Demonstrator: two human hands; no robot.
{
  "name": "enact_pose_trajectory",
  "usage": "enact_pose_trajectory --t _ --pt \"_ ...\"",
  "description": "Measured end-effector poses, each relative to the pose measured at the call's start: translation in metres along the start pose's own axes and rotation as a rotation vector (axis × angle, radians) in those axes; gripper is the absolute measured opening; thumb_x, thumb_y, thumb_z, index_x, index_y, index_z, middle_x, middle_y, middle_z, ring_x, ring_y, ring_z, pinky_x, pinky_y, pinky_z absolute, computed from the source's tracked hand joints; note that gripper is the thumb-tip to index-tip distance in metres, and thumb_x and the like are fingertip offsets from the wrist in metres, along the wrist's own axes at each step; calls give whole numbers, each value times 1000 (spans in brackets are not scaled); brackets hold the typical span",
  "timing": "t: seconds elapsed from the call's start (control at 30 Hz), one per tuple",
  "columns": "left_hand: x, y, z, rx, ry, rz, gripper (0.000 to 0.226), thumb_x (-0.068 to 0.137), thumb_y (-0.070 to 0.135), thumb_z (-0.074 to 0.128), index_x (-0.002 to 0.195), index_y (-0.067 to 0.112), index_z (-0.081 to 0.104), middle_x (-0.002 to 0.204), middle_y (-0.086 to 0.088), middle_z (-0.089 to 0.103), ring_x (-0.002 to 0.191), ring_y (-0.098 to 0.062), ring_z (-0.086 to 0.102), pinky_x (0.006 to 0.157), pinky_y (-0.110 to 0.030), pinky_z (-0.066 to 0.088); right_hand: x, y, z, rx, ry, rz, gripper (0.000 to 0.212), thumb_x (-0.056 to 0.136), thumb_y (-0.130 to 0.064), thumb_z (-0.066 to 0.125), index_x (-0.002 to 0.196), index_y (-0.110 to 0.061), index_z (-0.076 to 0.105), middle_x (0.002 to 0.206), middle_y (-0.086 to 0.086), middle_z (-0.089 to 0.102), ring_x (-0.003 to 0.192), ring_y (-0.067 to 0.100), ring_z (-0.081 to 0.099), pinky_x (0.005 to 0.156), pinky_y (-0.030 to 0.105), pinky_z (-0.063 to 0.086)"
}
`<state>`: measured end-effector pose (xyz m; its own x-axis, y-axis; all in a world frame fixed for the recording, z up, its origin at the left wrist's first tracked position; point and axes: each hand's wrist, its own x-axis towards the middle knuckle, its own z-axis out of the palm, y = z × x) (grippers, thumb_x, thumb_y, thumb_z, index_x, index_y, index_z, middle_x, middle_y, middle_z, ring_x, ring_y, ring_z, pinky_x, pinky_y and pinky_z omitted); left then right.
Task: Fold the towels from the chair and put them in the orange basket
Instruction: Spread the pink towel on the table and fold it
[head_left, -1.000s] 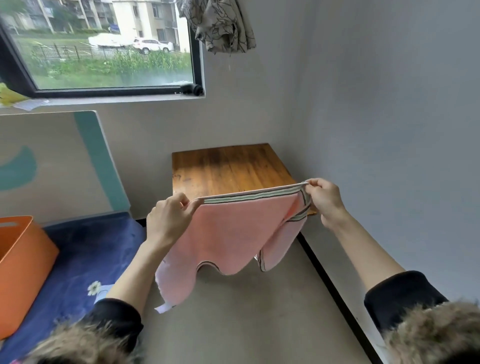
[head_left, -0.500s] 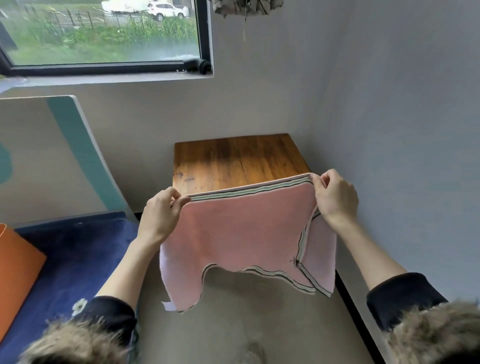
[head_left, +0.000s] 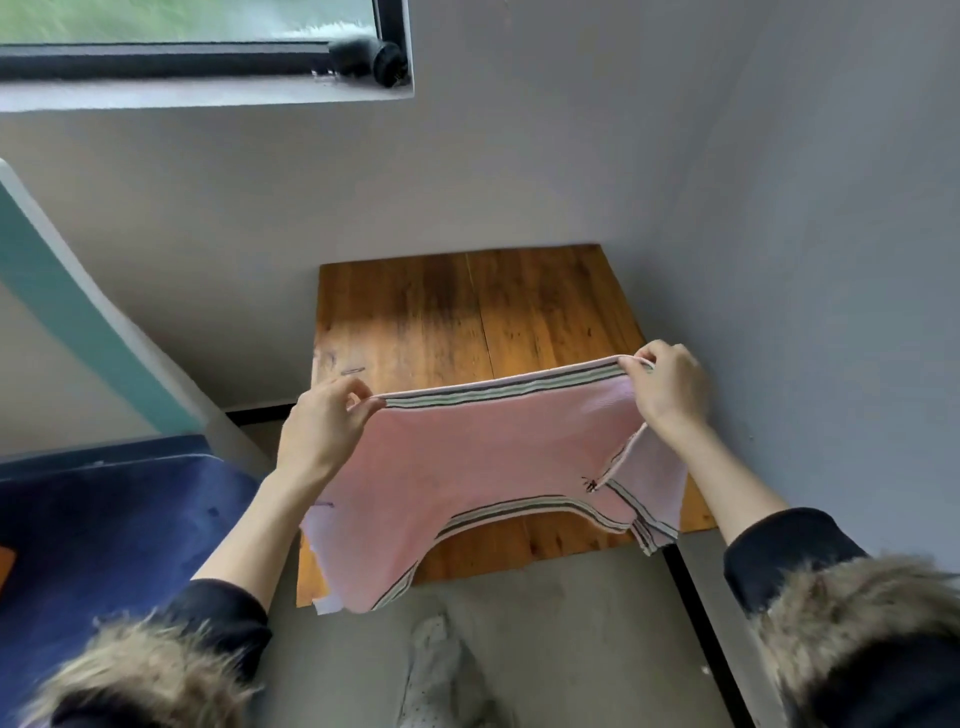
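Towel: pink terry towel with grey-green striped borders (head_left: 483, 457), held up in the air above the near half of the square brown wooden tabletop (head_left: 467, 312); top edge stretched taut, lower edge sagging, two lower corners drooping past the tabletop's near edge.
Left hand: left hand (head_left: 322, 431) pinches the towel's upper left corner between thumb and curled fingers.
Right hand: right hand (head_left: 667, 389) grips the upper right corner, fingers curled over the striped edge; a folded flap hangs below it.
Edges: tabletop sits in the room corner, far edge at the grey wall (head_left: 571, 156), right edge by the side wall.
Open room: bare wood on the far half; grey floor (head_left: 571, 623) near; blue mat (head_left: 114, 519) to the left.
Upper left: black-framed window (head_left: 208, 57).
Writing: none legible.
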<state>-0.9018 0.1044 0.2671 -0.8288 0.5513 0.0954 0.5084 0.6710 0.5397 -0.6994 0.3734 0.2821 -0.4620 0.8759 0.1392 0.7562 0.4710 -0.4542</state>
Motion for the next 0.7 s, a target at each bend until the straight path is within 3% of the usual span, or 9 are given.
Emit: enact_pose_trajectory --t 0.13,0.4,0.6,0.7 --pt "68 -12 33 5 -75 -2 20 84 35 64 86 15 67 93 -8 66 92 -26 59 73 -33 43 49 -7 41 -107 2 -32 23 93 -26 53 95 -6 65 102 19 61 96 36 52 75 34 38" --pt "162 -44 97 52 -246 19 17 87 31 61 89 16 67 97 -8 65 91 -27 59 75 -35 47 108 0 127 -231 -67 23 24 97 -17 43 106 -6 63 111 18 60 104 36 48 84 39 34" --pt "210 -51 130 44 -258 40 12 88 23 59 92 14 66 93 -9 61 88 -29 57 76 -38 48 152 3 157 -161 -84 25 25 96 -14 43 108 -3 62 110 21 60 103 37 50 83 40 36" --pt "217 -64 147 26 -255 42 18 87 11 55 103 13 64 98 -11 59 92 -33 57 81 -45 47 164 5 173 -178 -132 30 27 94 -12 46 117 -5 58 119 21 56 110 38 47 89 40 35"
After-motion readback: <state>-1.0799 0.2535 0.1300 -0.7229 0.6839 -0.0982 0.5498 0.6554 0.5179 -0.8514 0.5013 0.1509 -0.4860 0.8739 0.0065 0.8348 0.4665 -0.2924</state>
